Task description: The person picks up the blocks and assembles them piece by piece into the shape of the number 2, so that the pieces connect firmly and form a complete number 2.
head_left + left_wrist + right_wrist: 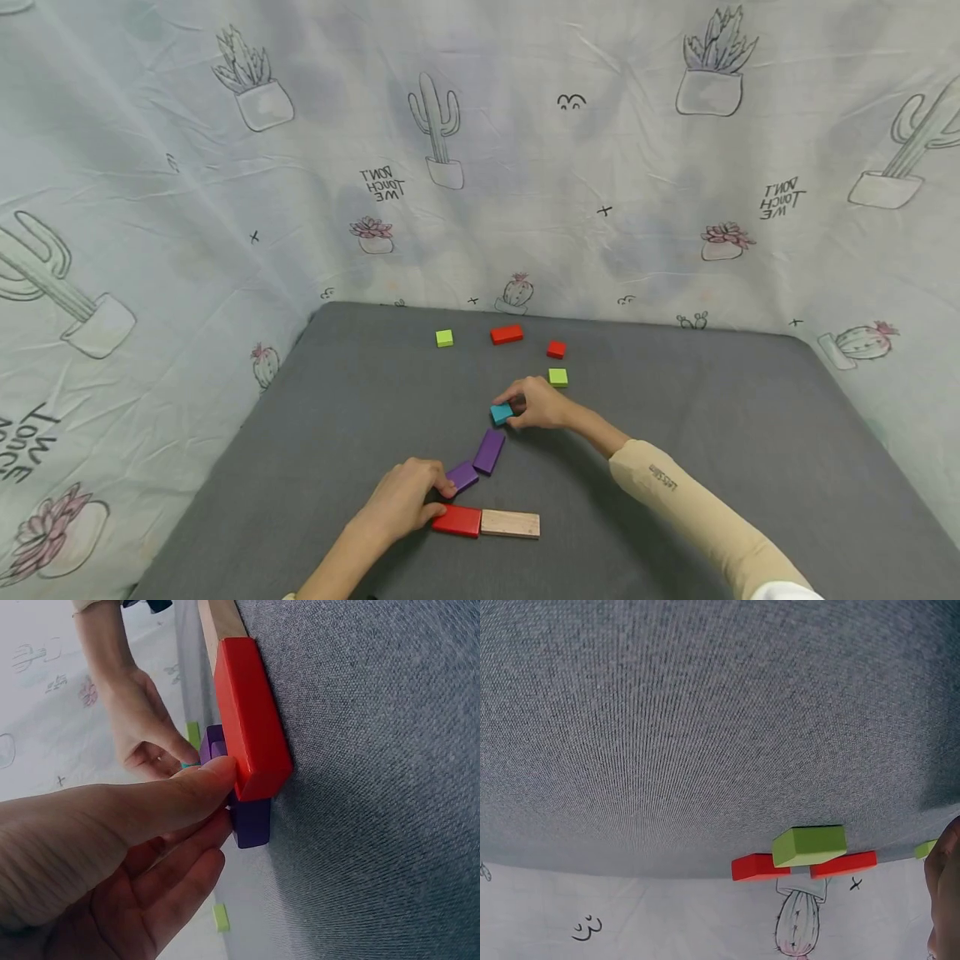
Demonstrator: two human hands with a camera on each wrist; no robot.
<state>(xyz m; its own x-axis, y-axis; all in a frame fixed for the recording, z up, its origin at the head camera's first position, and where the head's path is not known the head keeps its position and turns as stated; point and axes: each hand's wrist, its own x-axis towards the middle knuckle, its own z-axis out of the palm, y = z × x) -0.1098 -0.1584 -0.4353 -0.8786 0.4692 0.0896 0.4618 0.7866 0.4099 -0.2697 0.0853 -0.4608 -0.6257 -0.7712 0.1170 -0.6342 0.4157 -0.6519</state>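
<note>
Near the middle of the table, my right hand (542,403) pinches a small blue block (501,414) between thumb and fingers. Just below it lies a purple block (489,452), set at a slant. A second purple block (463,477) continues the line down-left, close to a red block (457,521) that meets a plain wooden block (510,523) end to end. My left hand (405,498) touches the second purple block with its fingers and the red block with its thumb tip (217,771); those fingers look fairly straight in the left wrist view. Only an edge of the right hand (946,889) shows in the right wrist view.
Toward the back of the grey table (675,433) lie a green block (444,338), a long red block (507,334), a short red block (557,349) and another green block (558,377) beyond the right hand. A cactus-print cloth (525,167) hangs behind.
</note>
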